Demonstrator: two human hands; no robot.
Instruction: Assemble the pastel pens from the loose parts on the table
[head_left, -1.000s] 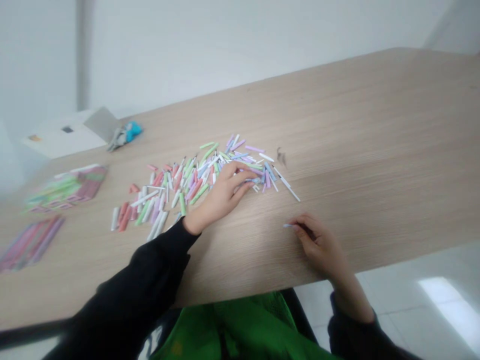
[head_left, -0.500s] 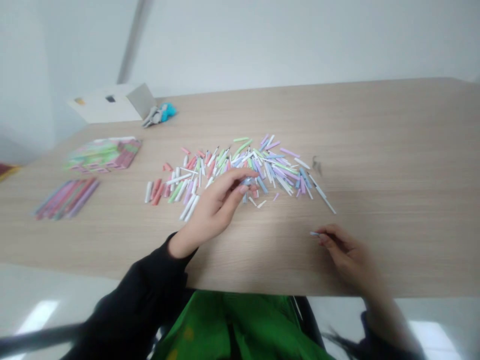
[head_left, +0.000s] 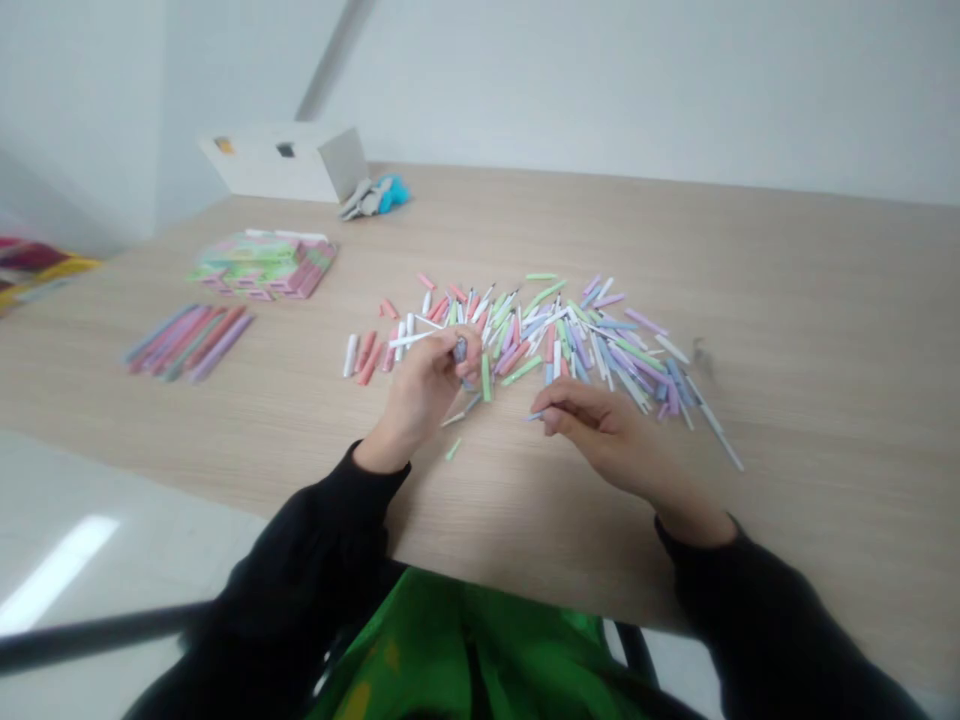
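Observation:
My left hand (head_left: pixel 424 395) is over the near left part of a spread of pastel pen parts (head_left: pixel 517 350), its fingers curled around a small grey-blue piece (head_left: pixel 460 349) that looks like a pen part. To its right, my right hand (head_left: pixel 600 430) pinches a thin, light-blue piece (head_left: pixel 535 416) between thumb and forefinger; only a short end shows. The spread mixes white, pink, green, purple and blue tubes, with thin white sticks among them. A short green piece (head_left: pixel 453 450) lies on the table in front of my left hand.
On the left of the wooden table (head_left: pixel 825 400) lies a row of coloured pens (head_left: pixel 187 343). Behind it is a stack of pink and green packs (head_left: pixel 266 265). A white box (head_left: pixel 277 165) and a grey-and-blue cloth-like item (head_left: pixel 375 196) stand farther back.
My right hand has moved left, closer to my left hand, still pinching the thin piece. My left hand has turned and curled its fingers. The view has swung left.

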